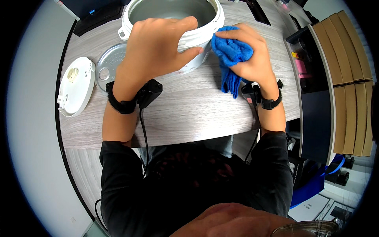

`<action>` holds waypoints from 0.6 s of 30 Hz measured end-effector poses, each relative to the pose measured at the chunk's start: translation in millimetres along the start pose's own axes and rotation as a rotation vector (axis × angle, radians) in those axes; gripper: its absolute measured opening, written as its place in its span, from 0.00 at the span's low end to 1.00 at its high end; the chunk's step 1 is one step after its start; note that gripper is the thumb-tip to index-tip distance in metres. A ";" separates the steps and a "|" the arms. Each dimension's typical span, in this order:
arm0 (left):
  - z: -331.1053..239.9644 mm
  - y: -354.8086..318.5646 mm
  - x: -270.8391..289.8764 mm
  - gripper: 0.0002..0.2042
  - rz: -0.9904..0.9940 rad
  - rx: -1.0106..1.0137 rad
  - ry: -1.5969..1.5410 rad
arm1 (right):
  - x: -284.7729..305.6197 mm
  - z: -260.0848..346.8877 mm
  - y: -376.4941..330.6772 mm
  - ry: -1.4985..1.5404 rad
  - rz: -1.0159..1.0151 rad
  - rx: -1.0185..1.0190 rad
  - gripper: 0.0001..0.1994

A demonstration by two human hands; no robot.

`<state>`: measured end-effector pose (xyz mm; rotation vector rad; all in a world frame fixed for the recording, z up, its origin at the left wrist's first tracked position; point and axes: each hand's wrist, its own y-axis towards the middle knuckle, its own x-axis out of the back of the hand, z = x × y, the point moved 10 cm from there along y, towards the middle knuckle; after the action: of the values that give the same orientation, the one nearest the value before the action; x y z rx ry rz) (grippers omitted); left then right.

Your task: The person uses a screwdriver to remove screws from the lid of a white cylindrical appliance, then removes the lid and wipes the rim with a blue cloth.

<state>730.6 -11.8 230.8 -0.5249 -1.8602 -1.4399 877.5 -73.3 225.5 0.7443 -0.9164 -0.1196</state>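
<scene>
A white rice cooker body (201, 33) with a grey interior stands at the far middle of the table, its top uncovered. My left hand (160, 45) is over its near left side, thumb and fingers apart with nothing between them; whether it touches the rim I cannot tell. Bunched in my right hand (254, 55) is a blue cloth (233, 49), pressed close to the cooker's right side, with one end hanging down. Left of the cooker lie a round white lid (81, 89) and a silvery metal inner plate (106, 59), partly hidden behind my left forearm.
The wood-grain table (189, 114) ends at a curved front edge before me. A black flat case (98, 19) lies at the back left. Along the right side stands a dark shelf unit (316, 114) with cardboard boxes (347, 51) beside it. Cables hang from both wrist devices.
</scene>
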 end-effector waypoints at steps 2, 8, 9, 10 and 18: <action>-0.5 1.2 0.7 0.14 -0.005 -0.010 0.004 | -3.0 3.4 -0.6 0.038 -0.009 -0.008 0.24; 4.6 2.3 2.1 0.14 0.070 -0.021 -0.010 | 5.5 -13.5 0.8 0.012 -0.018 -0.043 0.23; 4.4 2.8 4.1 0.14 0.063 -0.027 -0.024 | 6.9 -16.9 1.0 0.001 -0.016 -0.063 0.23; 4.4 2.8 5.6 0.14 0.057 -0.034 -0.038 | 7.2 -16.6 1.0 0.001 -0.022 -0.060 0.23; -1.9 -0.3 8.8 0.17 0.050 -0.035 -0.064 | -5.4 4.7 -2.7 0.019 0.024 -0.024 0.26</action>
<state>725.1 -14.7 237.4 -0.6366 -1.8610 -1.4401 871.1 -75.7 222.0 0.7111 -0.9041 -0.1023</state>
